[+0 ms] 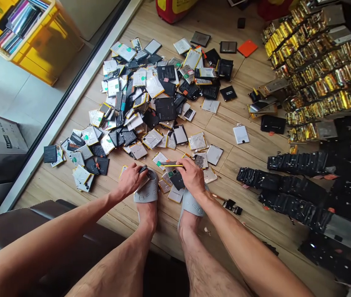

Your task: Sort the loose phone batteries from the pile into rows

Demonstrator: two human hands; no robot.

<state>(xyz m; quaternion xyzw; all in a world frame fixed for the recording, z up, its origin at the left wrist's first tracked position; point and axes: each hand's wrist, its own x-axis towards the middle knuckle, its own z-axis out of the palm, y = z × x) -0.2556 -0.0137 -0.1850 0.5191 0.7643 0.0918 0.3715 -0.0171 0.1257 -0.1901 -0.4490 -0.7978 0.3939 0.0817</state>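
Observation:
My left hand [129,180] is over the front of a spread heap of flat phone batteries [138,99], pinching a small black piece [143,168] above a pale battery [141,184]. My right hand [192,176] grips a thin flat battery with yellow edging [172,165], its far end reaching towards my left hand. Both hands hang just above my grey slippers [146,187]. Loose white, silver and black batteries lie around them on the wooden floor [256,152]. The heap hides the floor beneath it.
Long stacked rows of gold-coloured batteries [318,70] stand at the right, with rows of black ones [299,189] nearer me. A dark leather sofa [17,231] is at lower left. A glass door frame [70,103] runs along the floor's left side, beyond which stands a yellow crate [23,33].

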